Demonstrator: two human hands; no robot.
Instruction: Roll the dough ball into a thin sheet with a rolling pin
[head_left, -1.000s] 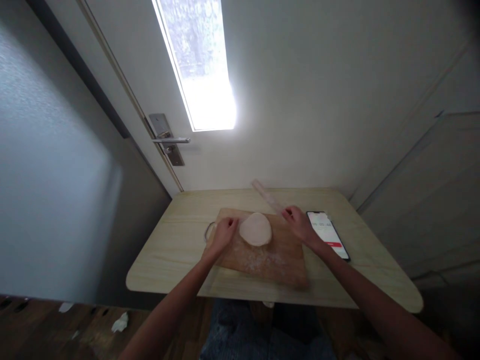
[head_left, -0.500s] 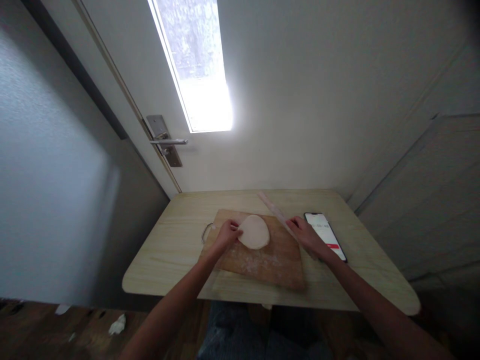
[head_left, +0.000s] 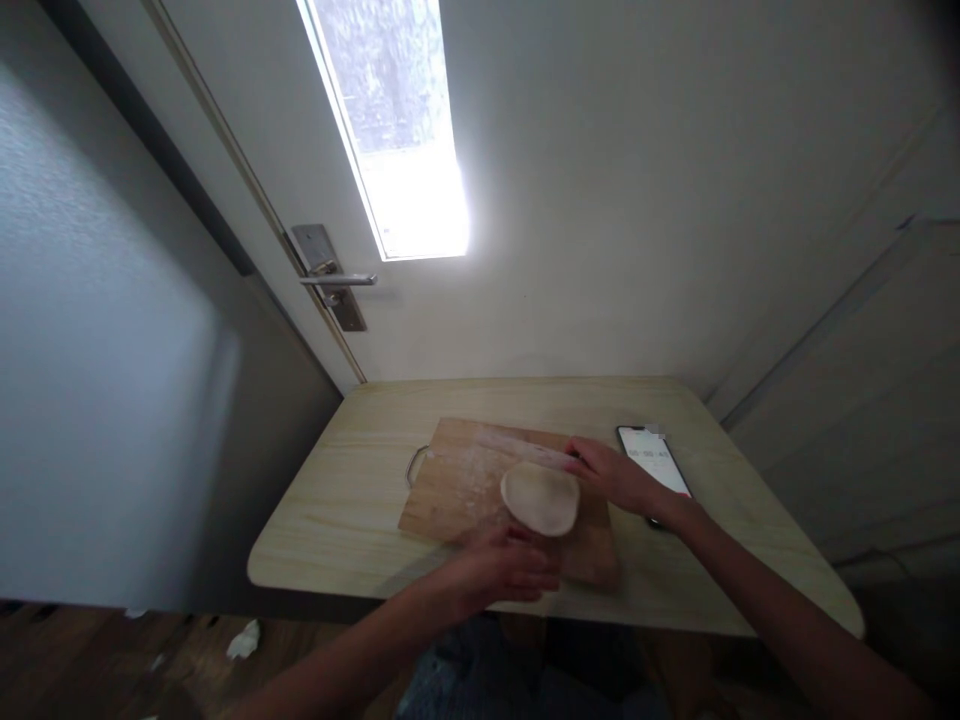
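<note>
A flat round of pale dough (head_left: pixel 540 498) lies on the near right part of a floured wooden cutting board (head_left: pixel 457 485). My left hand (head_left: pixel 508 566) rests at the board's near edge, fingers touching the dough's near rim. My right hand (head_left: pixel 611 474) is closed around one end of a thin wooden rolling pin (head_left: pixel 521 449), which lies across the board just behind the dough.
The board sits on a light wooden table (head_left: pixel 352 500) against a white door with a metal handle (head_left: pixel 337 281). A phone (head_left: pixel 652 463) with a lit screen lies right of the board, partly under my right wrist. Crumpled paper (head_left: pixel 241 640) is on the floor.
The dough has shifted from the board's far middle to its near right. My left hand moved from the dough's left side to its near edge. The rolling pin swung down flat across the board.
</note>
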